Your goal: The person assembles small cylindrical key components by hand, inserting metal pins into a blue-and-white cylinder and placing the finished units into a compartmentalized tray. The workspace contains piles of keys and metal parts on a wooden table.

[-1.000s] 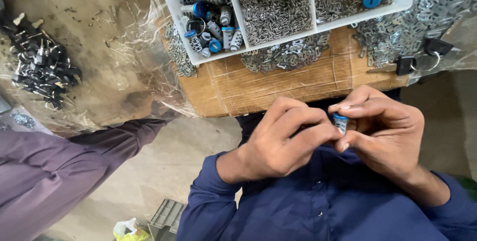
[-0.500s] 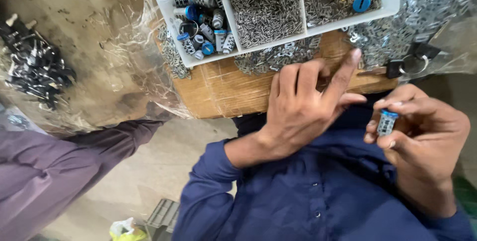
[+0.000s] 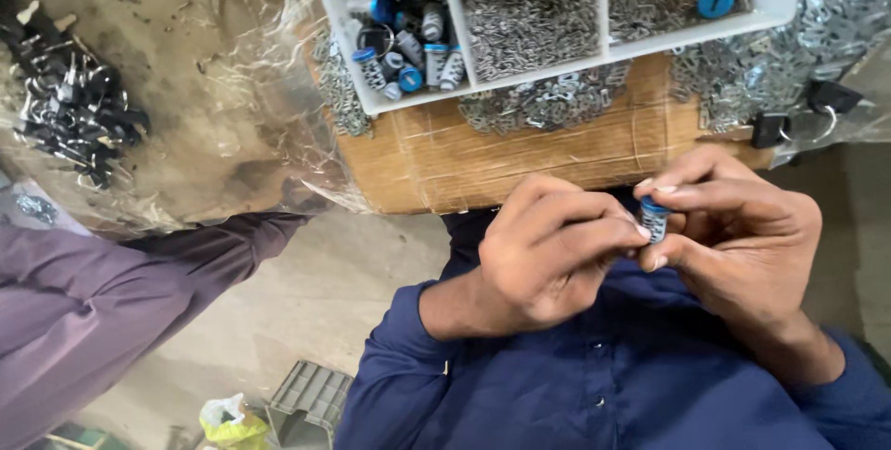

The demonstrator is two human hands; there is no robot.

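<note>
From the head view, I judge the main risk is a slip — the small blue-capped cylinder (image 3: 655,219) is pinched only by fingertips over the lap, off the counter (image 3: 520,158), so a loose twist could drop it to the floor. My right hand (image 3: 742,227) is closed around the cylinder with thumb and forefinger gripping it, while my left hand (image 3: 548,260), curled nearly shut, presses its fingertips against the piece from nine o'clock. The white divided tray (image 3: 464,88) of similar parts sits at twelve o'clock, well apart.
</note>
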